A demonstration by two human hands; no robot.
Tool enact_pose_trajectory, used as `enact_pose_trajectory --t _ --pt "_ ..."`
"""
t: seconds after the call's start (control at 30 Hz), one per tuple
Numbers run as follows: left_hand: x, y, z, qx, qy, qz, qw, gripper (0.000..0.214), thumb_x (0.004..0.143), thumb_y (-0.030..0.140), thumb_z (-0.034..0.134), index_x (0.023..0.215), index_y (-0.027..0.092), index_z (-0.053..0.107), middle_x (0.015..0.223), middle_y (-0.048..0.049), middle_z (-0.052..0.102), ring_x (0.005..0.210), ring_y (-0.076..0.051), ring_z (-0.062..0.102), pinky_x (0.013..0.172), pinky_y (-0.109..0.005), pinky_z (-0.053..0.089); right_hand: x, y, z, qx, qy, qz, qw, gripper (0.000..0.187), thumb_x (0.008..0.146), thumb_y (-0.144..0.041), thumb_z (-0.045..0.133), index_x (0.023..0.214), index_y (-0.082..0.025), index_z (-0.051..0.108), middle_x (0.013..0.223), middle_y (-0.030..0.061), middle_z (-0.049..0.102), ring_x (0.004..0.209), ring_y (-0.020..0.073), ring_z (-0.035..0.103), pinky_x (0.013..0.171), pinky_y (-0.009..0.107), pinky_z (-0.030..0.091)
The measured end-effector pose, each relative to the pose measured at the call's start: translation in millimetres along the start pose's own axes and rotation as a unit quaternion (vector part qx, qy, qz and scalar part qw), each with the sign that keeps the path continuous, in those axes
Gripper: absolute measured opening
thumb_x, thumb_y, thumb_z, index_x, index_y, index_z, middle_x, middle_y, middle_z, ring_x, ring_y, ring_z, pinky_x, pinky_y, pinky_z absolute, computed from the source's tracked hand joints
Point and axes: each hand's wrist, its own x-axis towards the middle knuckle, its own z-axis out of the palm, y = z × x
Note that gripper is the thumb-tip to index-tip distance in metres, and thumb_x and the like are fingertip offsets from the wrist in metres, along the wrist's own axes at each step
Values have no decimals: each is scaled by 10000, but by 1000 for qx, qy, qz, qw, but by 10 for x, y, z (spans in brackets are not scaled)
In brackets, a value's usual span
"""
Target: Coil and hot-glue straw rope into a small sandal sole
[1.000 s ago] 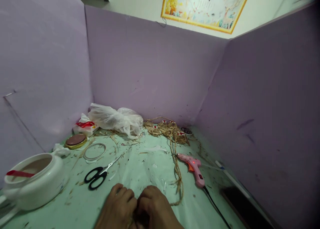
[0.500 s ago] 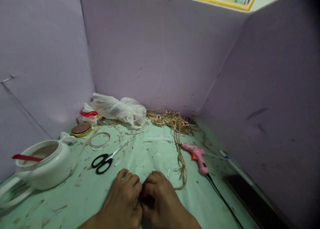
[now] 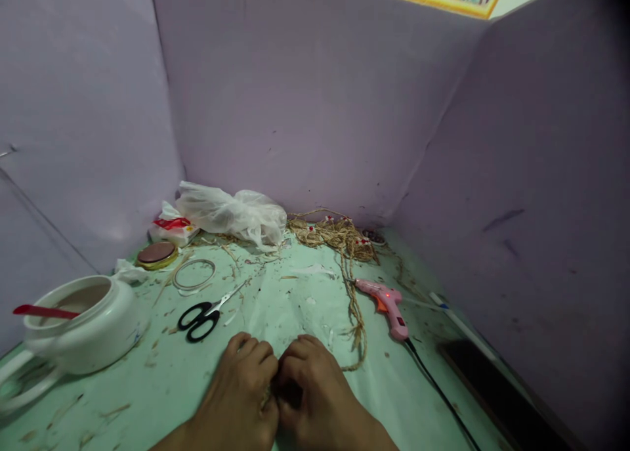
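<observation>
Left hand closed on tan fibrous strand, mostly hidden between hands; right hand curled alongside, grip cannot be told. Green-covered tabletop separates both from black-handled metal scissors; flat purple panels bound it. Near edge cut off.

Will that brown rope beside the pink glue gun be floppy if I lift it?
Probably floppy: the brown rope lies in loose bends. It might tug the tangled heap, since it seems to run into it. Its frayed tuft may shed bits, with loose ends sticking out.
</observation>
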Motion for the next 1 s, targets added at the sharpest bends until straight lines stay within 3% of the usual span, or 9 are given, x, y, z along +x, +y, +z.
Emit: enact_pose_trajectory --t 0.23,0.53,0.8,1.0 --pt "12 93 -89 20 -11 -9 1000 172 579 52 481 677 181 538 721 -16 522 742 -192 475 857 -456 358 -12 11 -6 5 -6 0 1000 84 532 -113 541 563 -191 533 614 -3 532 629 156 501 739 314 413" --pt "53 82 -122 14 -43 3 999 171 586 59 488 669 185 570 710 -5 532 748 -182 502 954 -486 312 -14 -13 -9 31 -16 22 999 101 547 -102 537 516 -189 575 557 -12 563 598 146 558 908 362 384" --pt "76 93 -126 -2 -34 -17 999 158 532 59 483 635 173 521 669 -1 507 710 -178 494 892 -466 353 0 -9 1 23 -12 31 999 98 541 -93 553 513 -183 582 572 14 582 605 163 541 618 278 410" --pt "101 79 -100 -9 -21 -32 999 150 503 34 463 568 169 456 623 8 472 658 -162 467 817 -420 373 -8 6 13 34 -3 31 999 99 541 -94 544 519 -180 588 581 14 577 602 154 531 599 270 396"
